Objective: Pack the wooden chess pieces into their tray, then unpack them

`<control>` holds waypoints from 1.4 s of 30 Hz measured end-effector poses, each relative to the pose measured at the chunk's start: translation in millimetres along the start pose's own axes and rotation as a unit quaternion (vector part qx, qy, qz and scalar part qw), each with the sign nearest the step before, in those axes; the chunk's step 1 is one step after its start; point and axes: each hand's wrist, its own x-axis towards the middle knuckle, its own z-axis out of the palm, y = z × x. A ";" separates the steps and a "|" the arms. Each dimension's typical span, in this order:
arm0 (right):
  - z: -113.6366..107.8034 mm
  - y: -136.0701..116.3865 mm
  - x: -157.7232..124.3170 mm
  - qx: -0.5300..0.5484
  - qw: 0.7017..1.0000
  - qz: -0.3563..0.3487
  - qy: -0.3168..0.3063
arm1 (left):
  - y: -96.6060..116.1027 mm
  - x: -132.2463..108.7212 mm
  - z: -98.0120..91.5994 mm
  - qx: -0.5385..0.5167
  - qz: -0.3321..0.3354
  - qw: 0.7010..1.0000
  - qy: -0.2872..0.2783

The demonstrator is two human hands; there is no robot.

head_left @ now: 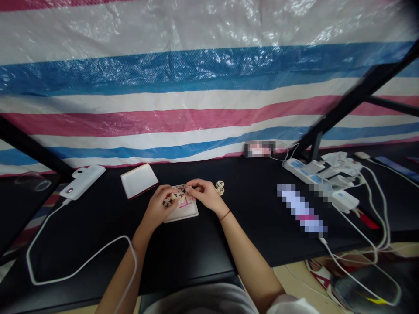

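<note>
A shallow white box [188, 212] lies on the black table in front of me, with round xiangqi pieces [179, 194] grouped in its far part. My left hand [159, 204] curls over the box's left side, thumb and fingers closed on a xiangqi piece. From the right, my right hand [207, 194] reaches over the far corner, its fingertips pinched round another piece that is mostly hidden. Two loose xiangqi pieces [220, 188] rest on the table just beyond my right hand.
A white box lid [139, 180] lies to the left. Farther left is a white power bank [83, 182] with a cable looping over my left forearm. At right are a blurred phone [301, 209] and a power strip [306, 171] with tangled cables. A striped plastic sheet [170, 122] hangs behind.
</note>
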 end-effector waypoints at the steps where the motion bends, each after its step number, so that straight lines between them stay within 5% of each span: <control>1: -1.0 0.3 0.1 0.000 1.000 0.001 0.008 | -1.6 -0.4 -0.9 0.006 -0.007 1.000 0.001; 17: -8.7 11.8 -6.5 0.025 0.995 -0.008 0.099 | -4.3 -3.3 -2.0 -0.018 -0.006 0.999 -0.042; 23: -7.6 14.9 -4.8 0.044 0.994 -0.013 0.102 | 3.2 -4.0 2.4 0.088 0.031 0.988 -0.119; 36: 0.8 7.4 -10.3 0.082 0.994 0.010 0.069 | 2.6 -0.8 8.5 0.185 0.078 0.963 -0.178; 42: 3.1 6.4 -16.5 0.051 0.997 -0.059 0.029 | 1.0 -3.6 6.5 0.169 0.077 0.966 -0.178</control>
